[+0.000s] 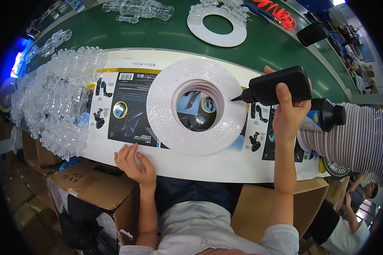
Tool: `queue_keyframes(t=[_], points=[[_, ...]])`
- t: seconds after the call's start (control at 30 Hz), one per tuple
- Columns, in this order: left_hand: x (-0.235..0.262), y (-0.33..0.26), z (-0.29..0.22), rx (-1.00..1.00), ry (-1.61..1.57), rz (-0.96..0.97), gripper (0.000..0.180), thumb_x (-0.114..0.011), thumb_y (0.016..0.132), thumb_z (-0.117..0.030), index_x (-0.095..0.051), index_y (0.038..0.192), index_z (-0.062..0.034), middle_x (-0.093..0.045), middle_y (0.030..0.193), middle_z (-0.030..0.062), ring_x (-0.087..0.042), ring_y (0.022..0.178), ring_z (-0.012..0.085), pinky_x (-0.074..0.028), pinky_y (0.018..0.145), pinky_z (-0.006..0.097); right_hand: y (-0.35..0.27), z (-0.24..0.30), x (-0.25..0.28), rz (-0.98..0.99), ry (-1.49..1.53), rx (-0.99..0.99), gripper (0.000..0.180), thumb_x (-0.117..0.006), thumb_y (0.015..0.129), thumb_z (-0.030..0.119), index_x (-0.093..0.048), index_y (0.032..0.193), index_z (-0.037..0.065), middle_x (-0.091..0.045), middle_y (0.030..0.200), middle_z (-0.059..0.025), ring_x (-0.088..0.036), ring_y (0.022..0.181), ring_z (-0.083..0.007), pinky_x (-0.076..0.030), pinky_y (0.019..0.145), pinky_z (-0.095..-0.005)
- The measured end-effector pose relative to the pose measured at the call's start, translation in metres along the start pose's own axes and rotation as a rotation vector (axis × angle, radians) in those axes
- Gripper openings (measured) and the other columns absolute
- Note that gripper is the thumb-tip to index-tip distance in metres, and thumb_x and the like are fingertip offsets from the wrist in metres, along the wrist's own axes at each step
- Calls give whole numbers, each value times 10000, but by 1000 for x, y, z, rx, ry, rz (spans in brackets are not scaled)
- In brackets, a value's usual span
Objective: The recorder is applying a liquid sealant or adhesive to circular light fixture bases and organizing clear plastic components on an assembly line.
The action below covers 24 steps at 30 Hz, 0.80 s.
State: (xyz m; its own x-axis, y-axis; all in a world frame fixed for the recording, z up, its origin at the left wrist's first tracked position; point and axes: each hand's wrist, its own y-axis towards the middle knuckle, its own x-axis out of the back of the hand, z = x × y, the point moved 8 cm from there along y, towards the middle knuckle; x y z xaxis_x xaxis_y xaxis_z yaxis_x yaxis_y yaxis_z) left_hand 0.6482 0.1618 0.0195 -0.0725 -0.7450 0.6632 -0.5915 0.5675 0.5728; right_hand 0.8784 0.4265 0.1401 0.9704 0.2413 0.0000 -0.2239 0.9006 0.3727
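1. Head view: your right hand [291, 111] is wrapped around a black squeeze bottle [278, 86], thumb pressed along its near side and a fingertip showing past its far edge
2. You have that bottle lying nearly level, its narrow pointed nozzle [239, 97] aimed left, with the tip at the right side of the white ring stack [162, 108]; whether tip and ring touch, you cannot tell from here
3. Your white ring stack sits in front of you, its top face glittering, on a printed packaging sheet [134, 112] whose pictures show through the central hole
4. Your left hand [135, 166] is released, fingers loosely curled and thumb apart, nothing visible in it, near the front edge of the printed packaging sheet and just left of the ring stack's near side
5. To your left you have a broad heap of clear plastic pieces [59, 102], partly on the sheet
6. To your right, a second black bottle with a blue label [329, 114] lies beside a long row of pale rings [351, 136]
7. Farther off on the green tabletop [157, 36] you can see a loose white ring [217, 40] with clear pieces along its far side, and a red coiled hose [283, 18]
8. Below the table edge, a cardboard box [93, 182] stands at your left
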Motion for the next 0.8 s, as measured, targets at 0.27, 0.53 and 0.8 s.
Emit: queue_keyframes(t=[0.27, 0.53, 0.8], points=[[0, -1, -1, -7, 8, -2, 250, -486, 793, 22, -606, 1010, -11, -583, 1028, 107, -508, 1058, 281, -270, 1022, 476, -1, 2, -3, 8, -19, -8, 312, -666, 805, 116, -456, 1005, -2, -620, 980, -262, -638, 912, -293, -513, 830, -359], [1, -1, 1, -1, 1, -6, 249, -483, 791, 26, -606, 1005, -11, -589, 1020, 104, -513, 1053, 278, -263, 1025, 476, -2, 5, -5, 14, -30, 8, 335, -689, 794, 131, -459, 997, -3, -626, 965, -254, -639, 910, -298, -507, 838, -359], [1, -1, 1, -6, -6, -9, 253, -474, 788, 35, -602, 1002, -10, -595, 1007, 102, -523, 1044, 275, -253, 1029, 475, -2, 6, -6, 23, -40, 24, 331, -693, 792, 133, -462, 988, -1, -628, 954, -249, -639, 918, -302, -518, 821, -358]])
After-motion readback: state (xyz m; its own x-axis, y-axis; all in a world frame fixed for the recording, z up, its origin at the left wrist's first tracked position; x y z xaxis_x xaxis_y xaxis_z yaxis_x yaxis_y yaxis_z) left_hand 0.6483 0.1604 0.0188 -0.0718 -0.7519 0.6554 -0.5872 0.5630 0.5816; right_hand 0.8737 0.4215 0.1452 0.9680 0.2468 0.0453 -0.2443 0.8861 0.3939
